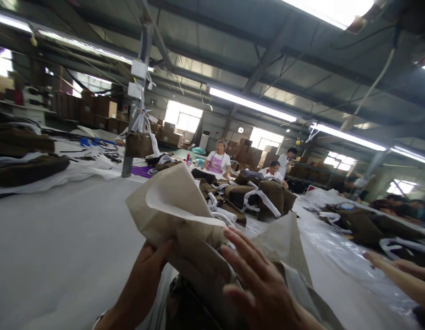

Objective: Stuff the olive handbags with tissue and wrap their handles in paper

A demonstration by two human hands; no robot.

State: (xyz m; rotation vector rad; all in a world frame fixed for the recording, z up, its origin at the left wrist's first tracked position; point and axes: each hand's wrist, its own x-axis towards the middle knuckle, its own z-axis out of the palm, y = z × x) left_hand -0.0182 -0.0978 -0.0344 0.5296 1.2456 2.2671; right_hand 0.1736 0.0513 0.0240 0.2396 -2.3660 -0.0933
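Note:
Right in front of me stands a brown cloth bag [195, 247], its pale beige flap [178, 192] raised and tilted to the left. My left hand [143, 275] grips the flap's lower left edge, thumb on the near face and fingers behind. On the other side, my right hand [260, 279] has its fingers stretched out, close against the cloth; whether it presses on it I cannot tell. A second pale corner [284, 238] sticks up behind my right hand. The bag's lower part is dark and partly hidden by my hands.
Several brown bags with white-wrapped handles [263, 199] lie piled beyond. A metal post [128, 160] rises from the white-covered table [61, 238]. Clear plastic sheeting [350, 256] lies to the right, near another person's hands [387, 266]. Co-workers [217, 160] are farther back.

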